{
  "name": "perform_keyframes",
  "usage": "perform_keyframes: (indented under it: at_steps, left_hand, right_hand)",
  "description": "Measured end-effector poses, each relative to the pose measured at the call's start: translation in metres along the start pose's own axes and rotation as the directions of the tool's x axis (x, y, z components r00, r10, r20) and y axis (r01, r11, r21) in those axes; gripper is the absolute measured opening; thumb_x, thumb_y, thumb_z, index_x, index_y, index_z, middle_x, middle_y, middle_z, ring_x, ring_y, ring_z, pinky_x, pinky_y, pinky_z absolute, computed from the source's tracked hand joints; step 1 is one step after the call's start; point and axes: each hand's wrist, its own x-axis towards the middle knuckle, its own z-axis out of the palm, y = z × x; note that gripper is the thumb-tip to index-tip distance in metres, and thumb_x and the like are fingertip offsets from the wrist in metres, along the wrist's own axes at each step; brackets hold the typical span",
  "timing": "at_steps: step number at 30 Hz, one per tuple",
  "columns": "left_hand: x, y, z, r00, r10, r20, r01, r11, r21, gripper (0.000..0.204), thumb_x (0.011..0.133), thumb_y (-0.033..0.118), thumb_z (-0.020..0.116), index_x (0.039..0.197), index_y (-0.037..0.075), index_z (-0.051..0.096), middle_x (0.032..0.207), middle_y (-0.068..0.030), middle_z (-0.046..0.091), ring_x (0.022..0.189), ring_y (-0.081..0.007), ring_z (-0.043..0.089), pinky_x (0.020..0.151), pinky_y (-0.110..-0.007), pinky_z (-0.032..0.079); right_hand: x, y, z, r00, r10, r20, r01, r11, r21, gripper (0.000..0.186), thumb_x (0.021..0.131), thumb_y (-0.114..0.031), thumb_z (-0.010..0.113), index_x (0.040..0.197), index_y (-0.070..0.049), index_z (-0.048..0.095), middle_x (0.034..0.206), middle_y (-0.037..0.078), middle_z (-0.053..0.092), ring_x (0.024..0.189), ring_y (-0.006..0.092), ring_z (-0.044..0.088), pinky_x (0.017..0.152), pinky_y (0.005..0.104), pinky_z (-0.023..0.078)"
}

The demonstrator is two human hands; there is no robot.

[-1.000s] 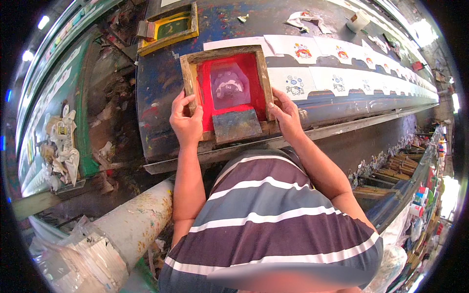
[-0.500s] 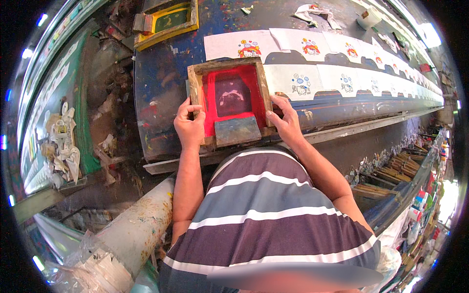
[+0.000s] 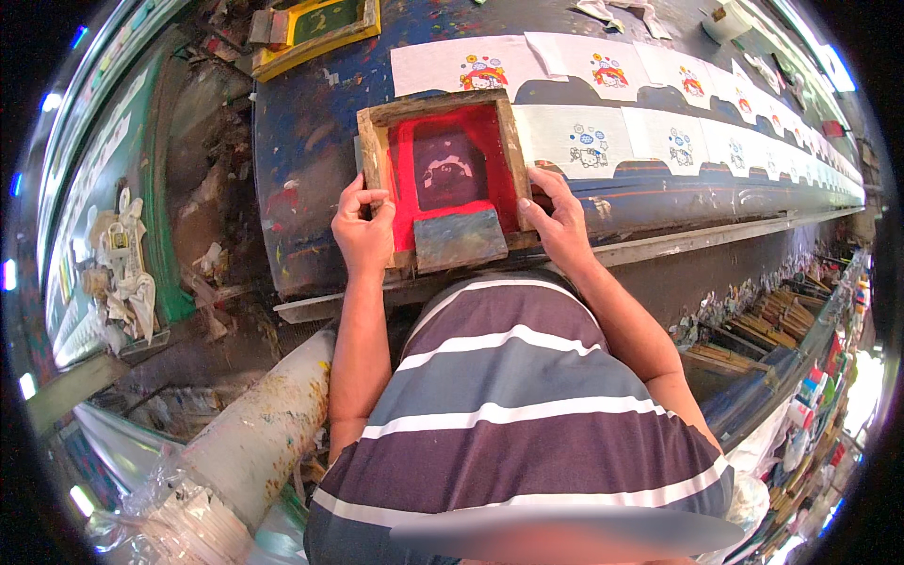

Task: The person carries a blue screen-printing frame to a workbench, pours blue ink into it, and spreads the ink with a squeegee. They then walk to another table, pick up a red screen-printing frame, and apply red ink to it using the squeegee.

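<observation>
Between my hands is a wooden screen printing frame (image 3: pixel 374 160), its mesh bordered with red ink and a pale design at its middle. A squeegee (image 3: pixel 460 241) with a grey, worn face rests inside at the near end. My left hand (image 3: pixel 363 222) grips the left rail, thumb on top. On the right rail, my right hand (image 3: pixel 559 220) is closed the same way. White fabric pieces (image 3: pixel 551 141) with outlined cartoon prints run rightward from the frame. Behind them lies a row of white pieces (image 3: pixel 424 72) with more colourful prints. The surface under the frame is hidden.
A second, yellow-inked screen frame (image 3: pixel 315 49) sits at the table's far left. A white tub (image 3: pixel 727 23) stands at the far right. Near my left arm is a rusty white cylinder (image 3: pixel 268 428). Wooden-handled tools (image 3: pixel 767 325) fill a rack on my right. Rags (image 3: pixel 127 268) lie left.
The view has shifted slightly, and the frame appears a little higher in it. Both hands keep their hold on the side rails; the squeegee stays in the frame.
</observation>
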Motion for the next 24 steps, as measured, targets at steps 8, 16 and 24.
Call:
perform_keyframes:
  at_steps: [8,16,24]
  left_hand:
    - [0.001,-0.001,-0.002,1.000,0.002,0.011,-0.002,1.000,-0.028,0.016,0.089,-0.009,0.079,0.102,0.001,0.078,0.160,-0.0239,0.064,0.131,-0.0215,0.072,0.107,-0.035,0.056]
    - [0.000,-0.001,-0.005,1.000,0.020,0.024,-0.018,0.995,-0.097,0.017,0.088,-0.010,0.079,0.101,0.000,0.077,0.162,-0.0277,0.062,0.136,-0.0256,0.070,0.112,-0.037,0.055]
    - [0.004,-0.010,-0.004,0.998,0.064,0.022,-0.062,0.996,-0.069,0.017,0.088,-0.012,0.079,0.098,0.001,0.074,0.163,-0.0271,0.061,0.121,-0.0207,0.075,0.099,-0.034,0.062]
  right_hand:
    - [0.000,-0.005,-0.001,0.998,0.056,-0.003,-0.055,0.997,0.057,0.054,0.100,-0.013,0.078,0.149,0.004,0.065,0.147,0.019,0.065,0.140,0.0308,0.061,0.121,0.0398,0.046]
    - [0.000,-0.011,-0.001,1.000,0.018,-0.005,-0.018,1.000,0.020,0.054,0.100,-0.012,0.078,0.150,0.004,0.065,0.146,0.019,0.066,0.139,0.0309,0.062,0.121,0.0398,0.046]
    - [0.001,-0.015,0.000,0.999,0.042,-0.033,-0.042,0.999,0.019,0.051,0.100,-0.011,0.078,0.147,0.004,0.066,0.144,0.020,0.068,0.135,0.0310,0.064,0.119,0.0399,0.048]
